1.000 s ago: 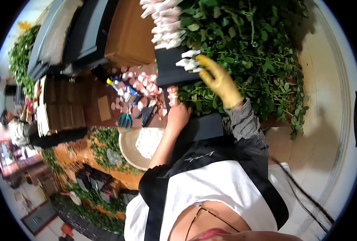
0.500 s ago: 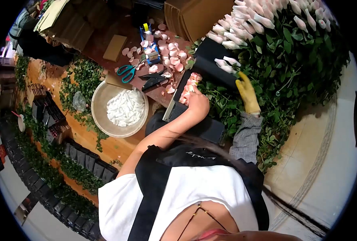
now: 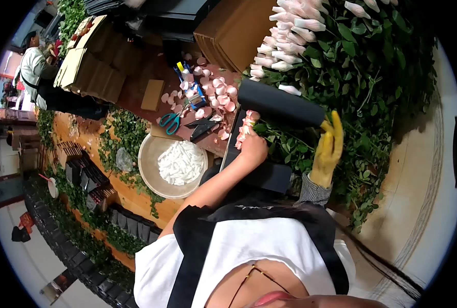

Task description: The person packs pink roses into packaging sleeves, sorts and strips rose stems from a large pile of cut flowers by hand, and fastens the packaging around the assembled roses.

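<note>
My left hand [image 3: 254, 150], bare, reaches over a row of pink roses [image 3: 250, 121] lying along a dark board. Its fingers are curled onto the lower rose heads. A black sheet [image 3: 280, 101], bent over like a flap, stands just beyond the roses across their green leafy stems [image 3: 277, 141]. My right hand [image 3: 327, 151] wears a yellow glove. Its fingers stretch upward and apart at the right end of the sheet; one fingertip seems to touch the edge. A pale netted rosebud [image 3: 290, 90] shows behind the sheet.
Netted rosebuds [image 3: 290, 43] are piled on leafy stems at the upper right. Teal scissors [image 3: 170, 122], a black tool [image 3: 203, 126] and loose petals [image 3: 220, 95] lie on the table. A tub [image 3: 145, 169] holds white pieces. Another person [image 3: 35, 69] stands far left.
The view has shifted, bringing the other person further into sight. The black sheet is now bent further over, covering more of the loose rosebuds. My gloved fingers have spread; my left hand stays at the roses.
</note>
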Demonstrator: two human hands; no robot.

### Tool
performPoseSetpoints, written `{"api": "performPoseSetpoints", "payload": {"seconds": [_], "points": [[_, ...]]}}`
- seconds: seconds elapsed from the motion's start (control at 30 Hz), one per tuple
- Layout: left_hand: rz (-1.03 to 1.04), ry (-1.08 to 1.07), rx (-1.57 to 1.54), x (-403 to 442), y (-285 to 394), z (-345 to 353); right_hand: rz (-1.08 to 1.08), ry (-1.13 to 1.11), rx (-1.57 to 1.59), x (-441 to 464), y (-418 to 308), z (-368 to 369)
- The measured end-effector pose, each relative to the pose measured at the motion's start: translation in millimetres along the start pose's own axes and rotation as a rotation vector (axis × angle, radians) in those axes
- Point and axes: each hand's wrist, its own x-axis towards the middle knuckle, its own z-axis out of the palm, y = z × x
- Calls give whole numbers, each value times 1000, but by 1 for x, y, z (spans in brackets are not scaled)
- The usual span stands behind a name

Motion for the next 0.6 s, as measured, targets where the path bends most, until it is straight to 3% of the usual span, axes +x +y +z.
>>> {"api": "performPoseSetpoints", "payload": {"seconds": [0.03, 0.07, 0.13, 0.17, 0.23, 0.3, 0.33, 0.37, 0.4, 0.43, 0.47, 0.57, 0.6], "points": [[-26, 79, 25, 0, 0, 9, 90, -68, 264, 0, 1, -10], [-55, 66, -59, 4, -3, 15, 177, -161, 330, -1, -5, -28], [-116, 48, -228, 13, -8, 26, 73, -284, 282, 6, -9, -28], [133, 408, 35, 12, -11, 31, 131, -598, 110, 13, 9, -55], [460, 747, 227, 6, -12, 15, 452, -641, 588, 23, 12, -42], [115, 18, 186, -8, 7, -30, 354, -535, 936, 38, 2, -12], [120, 81, 196, -10, 6, -32, 324, -462, 1017, 48, -9, -4], [124, 144, 206, -11, 4, -34, 304, -563, 1124, 59, 17, -16], [128, 207, 216, -12, 2, -36, 312, -611, 749, 64, -28, -14], [82, 0, 44, -12, 4, -56, 316, -604, 742, 67, -16, -11], [85, -41, -27, -13, 4, -62, 203, -959, 1056, 75, 9, -3], [180, 19, -116, -16, -1, -54, 413, -1295, 800, 67, 25, 11], [235, 39, -154, -15, -3, -50, 496, -1280, 448, 62, 12, 32]]}}
